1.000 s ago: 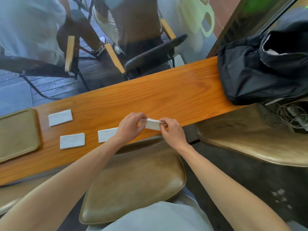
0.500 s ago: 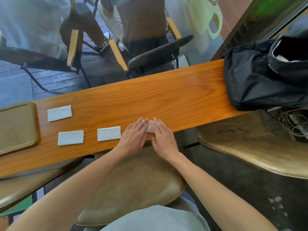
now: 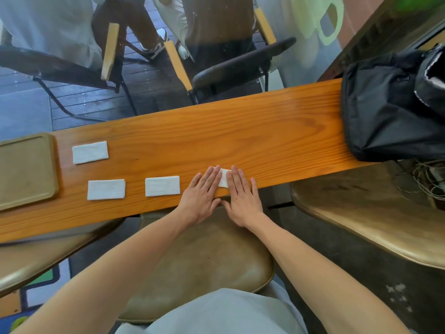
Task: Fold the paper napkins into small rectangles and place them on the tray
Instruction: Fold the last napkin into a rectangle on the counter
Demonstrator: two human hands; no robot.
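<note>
A long wooden counter (image 3: 240, 131) ran from left to right before the person, with a window behind its far edge. At its left end lay a tray (image 3: 54, 165). Just right of the tray, near the far side, lay one folded napkin (image 3: 90, 152); nearer the person lay two more side by side, the second napkin (image 3: 106, 189) and, right of it, the third napkin (image 3: 162, 186). Right of those, a fourth napkin (image 3: 224, 178) lay under the left hand (image 3: 202, 196) and the right hand (image 3: 242, 196), which pressed flat on it side by side. A bag (image 3: 390, 112) sat on the counter's right end. A stool (image 3: 199, 259) stood below the counter's near edge, with another stool (image 3: 370, 213) to its right.
</note>
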